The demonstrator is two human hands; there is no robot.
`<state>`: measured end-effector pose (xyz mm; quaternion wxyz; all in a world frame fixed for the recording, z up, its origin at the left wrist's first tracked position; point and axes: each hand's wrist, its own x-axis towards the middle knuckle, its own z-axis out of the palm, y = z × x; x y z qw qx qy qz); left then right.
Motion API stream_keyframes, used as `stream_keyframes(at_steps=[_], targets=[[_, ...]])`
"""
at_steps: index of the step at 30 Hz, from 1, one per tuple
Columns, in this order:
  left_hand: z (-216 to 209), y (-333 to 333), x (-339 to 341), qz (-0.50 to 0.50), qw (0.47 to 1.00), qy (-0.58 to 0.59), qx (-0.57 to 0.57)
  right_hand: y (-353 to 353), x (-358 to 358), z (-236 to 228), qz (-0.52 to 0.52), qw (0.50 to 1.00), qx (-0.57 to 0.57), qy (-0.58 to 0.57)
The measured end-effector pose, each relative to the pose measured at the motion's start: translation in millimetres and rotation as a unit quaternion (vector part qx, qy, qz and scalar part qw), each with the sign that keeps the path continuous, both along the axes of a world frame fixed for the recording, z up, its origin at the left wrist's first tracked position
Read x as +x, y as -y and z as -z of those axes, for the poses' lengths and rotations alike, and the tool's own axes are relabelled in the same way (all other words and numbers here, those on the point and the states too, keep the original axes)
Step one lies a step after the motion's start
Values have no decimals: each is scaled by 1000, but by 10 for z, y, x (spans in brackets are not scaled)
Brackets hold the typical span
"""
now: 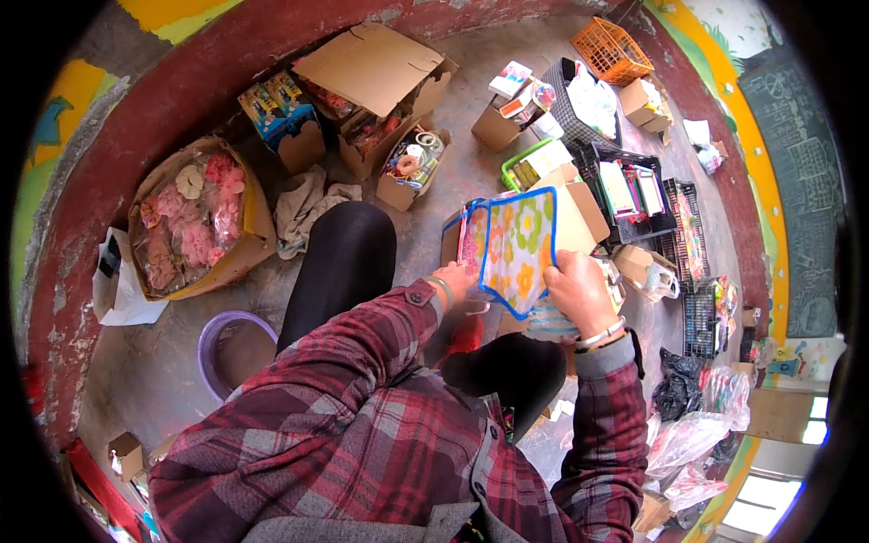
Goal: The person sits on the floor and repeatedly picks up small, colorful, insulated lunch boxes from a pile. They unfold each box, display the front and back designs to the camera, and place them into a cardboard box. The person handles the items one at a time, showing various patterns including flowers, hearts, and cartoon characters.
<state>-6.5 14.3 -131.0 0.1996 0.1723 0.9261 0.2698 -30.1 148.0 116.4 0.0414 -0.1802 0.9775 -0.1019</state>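
My right hand (581, 291) is closed on the right edge of a floral pouch (518, 240). The pouch is flat, whitish with yellow, green and orange flowers, and trimmed in blue. Below it, against the same hand, hangs a teal-and-white striped piece (549, 324), partly covered. My left hand (455, 279) is beside the pouch's lower left edge, its fingers curled at a pink patterned item (471, 237). What those fingers grip is hidden. Behind the pouch stands an open cardboard box (587, 213), its flap raised.
A large box of pink flowery items (258, 215) and a purple basin (206, 348) stand to the left. Ahead is a small box of tape rolls (396, 193). Black crates (665, 226), an orange basket (587, 43) and plastic bags (688, 443) line the right.
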Motion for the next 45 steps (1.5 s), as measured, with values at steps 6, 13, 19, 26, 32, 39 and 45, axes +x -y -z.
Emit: stream_keyframes(at_steps=[6, 13, 19, 26, 32, 39, 45], targets=[[398, -94, -55, -20, 999, 30, -17, 136, -202, 170, -13, 1000, 13, 23], [62, -51, -10, -3, 1000, -6, -2, 208, -384, 550, 44, 992, 57, 103], [100, -35, 22, -5, 1000, -3, -7, 292, -443, 810, 55, 996, 21, 70], [140, -95, 13, -45, 998, 40, 10, 183, -536, 815, 74, 995, -4, 60], [-213, -43, 28, -119, 985, 99, 72, 234, -492, 1136, 114, 987, 15, 114], [245, -89, -12, -108, 988, 52, 101, 276, -533, 1511, 123, 979, 40, 158], [-45, -38, 21, -96, 989, 67, 86, 212, -516, 1334, 175, 970, 54, 159]])
